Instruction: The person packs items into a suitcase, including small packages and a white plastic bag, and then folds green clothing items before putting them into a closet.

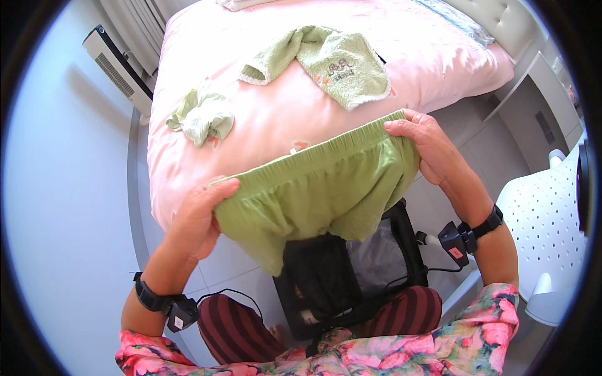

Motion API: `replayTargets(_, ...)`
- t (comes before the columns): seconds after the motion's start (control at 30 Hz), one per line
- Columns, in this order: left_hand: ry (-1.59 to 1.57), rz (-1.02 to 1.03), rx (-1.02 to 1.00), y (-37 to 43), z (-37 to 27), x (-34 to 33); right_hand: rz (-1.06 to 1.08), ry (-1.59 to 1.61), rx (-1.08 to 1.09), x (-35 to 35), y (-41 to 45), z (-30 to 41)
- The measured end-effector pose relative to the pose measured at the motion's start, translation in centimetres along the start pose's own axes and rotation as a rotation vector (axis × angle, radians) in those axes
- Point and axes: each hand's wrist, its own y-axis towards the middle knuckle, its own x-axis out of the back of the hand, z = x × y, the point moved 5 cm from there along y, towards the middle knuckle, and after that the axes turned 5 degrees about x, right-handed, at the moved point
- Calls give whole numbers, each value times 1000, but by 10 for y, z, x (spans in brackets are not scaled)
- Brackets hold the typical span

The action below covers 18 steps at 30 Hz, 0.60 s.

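A pair of green shorts [315, 188] with an elastic waistband hangs stretched between my two hands. My left hand [202, 211] pinches one end of the waistband, thumb on top. The other end is gripped by my right hand [425, 141], higher in the view. Beyond the shorts, a light green fleece garment [348, 70] with embroidery and pale trim lies on the bed. A crumpled pale green and white cloth [202, 115] rests on the bed to the left. Below the shorts, partly hidden by them, is an open black suitcase [324, 277] with mesh pockets.
The bed [263, 117] has a pink cover. A tower-shaped appliance [115, 66] stands by the wall at the upper left. On the right is a white perforated plastic chair [541, 225], with a desk-like unit [531, 108] behind it. Cables run from black devices strapped to both wrists.
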Motion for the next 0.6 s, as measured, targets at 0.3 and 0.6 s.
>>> replayTargets(0.3,-134,275,168,4,29,-71,127,-633,396,-70,-35,15)
replayTargets(0.6,-268,409,9,3,28,-96,126,-887,791,-92,-67,19)
